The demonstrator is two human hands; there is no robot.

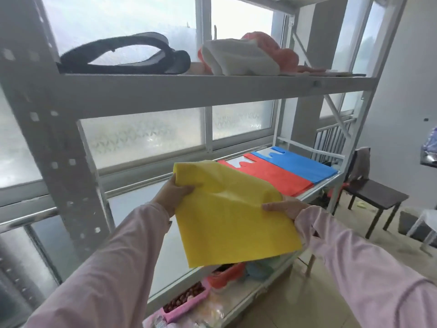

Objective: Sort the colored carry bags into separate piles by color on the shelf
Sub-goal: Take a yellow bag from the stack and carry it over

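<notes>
Fingers of the left hand (173, 194) are curled round the upper left edge of a yellow bag (231, 216), with the thumb laid on top. Its right edge is pinched by the right hand (285, 205). The bag is held slightly buckled at the centre of the frame, over the middle level of a grey rack (189, 91). Right of centre, red bags (276, 176) and blue bags (300, 163) are stacked side by side, touching, on that level. A dark chair (376, 197) is seen at the right edge.
</notes>
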